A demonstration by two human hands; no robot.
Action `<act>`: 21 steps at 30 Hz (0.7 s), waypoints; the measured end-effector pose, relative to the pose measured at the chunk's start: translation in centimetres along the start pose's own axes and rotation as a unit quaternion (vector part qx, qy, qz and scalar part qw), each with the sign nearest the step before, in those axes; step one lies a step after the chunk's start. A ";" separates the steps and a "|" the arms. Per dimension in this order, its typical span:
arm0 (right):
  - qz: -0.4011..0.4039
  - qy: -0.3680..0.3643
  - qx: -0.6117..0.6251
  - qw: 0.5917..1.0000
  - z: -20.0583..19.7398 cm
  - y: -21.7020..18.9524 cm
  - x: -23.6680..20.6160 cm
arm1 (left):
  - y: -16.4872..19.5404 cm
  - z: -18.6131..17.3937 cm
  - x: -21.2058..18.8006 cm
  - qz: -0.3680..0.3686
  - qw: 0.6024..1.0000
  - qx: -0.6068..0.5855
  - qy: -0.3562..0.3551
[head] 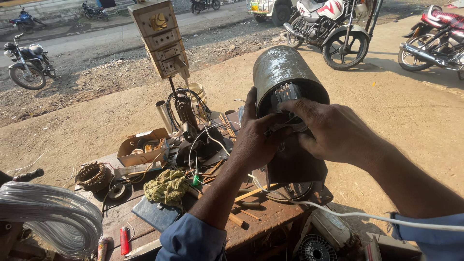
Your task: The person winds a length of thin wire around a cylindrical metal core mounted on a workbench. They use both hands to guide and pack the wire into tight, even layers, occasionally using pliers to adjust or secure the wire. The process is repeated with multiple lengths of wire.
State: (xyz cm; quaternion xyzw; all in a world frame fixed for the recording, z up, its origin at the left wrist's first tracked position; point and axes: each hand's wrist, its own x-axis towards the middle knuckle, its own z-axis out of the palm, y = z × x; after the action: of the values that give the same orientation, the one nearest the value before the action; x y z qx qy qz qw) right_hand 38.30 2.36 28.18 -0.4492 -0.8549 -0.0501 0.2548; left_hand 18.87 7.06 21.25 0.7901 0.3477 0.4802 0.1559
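**Bench stock, near to far**

A metal motor cylinder is held upright above the wooden bench: left hand clasped on its open end, right hand fingering the windings inside. Beyond, an open cardboard box is seen holding wire scraps.

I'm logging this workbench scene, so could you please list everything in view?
Motor stator: one, grey, held over bench.
Wire coil: one, white, bench's left end.
Copper winding: one, brown, left of rag.
Rag: one, yellow-green, bench middle.
Cardboard box: one, brown, behind rag.
Switch board: one, cream, on post.
Lighter: one, red, bench front.
Motorcycles: several, background.
Left hand: gripping stator.
Right hand: at stator opening.
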 end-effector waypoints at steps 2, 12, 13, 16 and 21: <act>0.031 -0.037 -0.023 0.999 -0.6 0.2 0.4 | 0.0 -0.1 0.0 -0.006 1.000 0.006 -0.006; 0.009 -0.036 -0.075 0.997 1.0 1.9 -1.4 | -0.2 -0.1 0.0 0.062 0.995 0.076 0.002; 0.001 -0.017 -0.081 0.997 1.1 2.0 -1.6 | -0.2 -0.3 0.1 0.060 0.994 0.088 -0.007; -0.031 0.048 -0.099 0.993 1.0 2.5 -1.9 | -0.2 -1.3 0.4 0.056 0.990 0.128 -0.032; -0.055 0.115 -0.060 0.990 1.0 2.5 -3.4 | -0.8 -2.4 0.9 0.084 0.986 0.126 -0.065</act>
State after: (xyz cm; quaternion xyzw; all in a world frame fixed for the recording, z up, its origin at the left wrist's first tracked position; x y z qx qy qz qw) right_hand 41.52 1.63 25.30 -0.4075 -0.8388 -0.1662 0.3206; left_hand 16.79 8.01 22.54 0.8593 0.3269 0.3918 0.0362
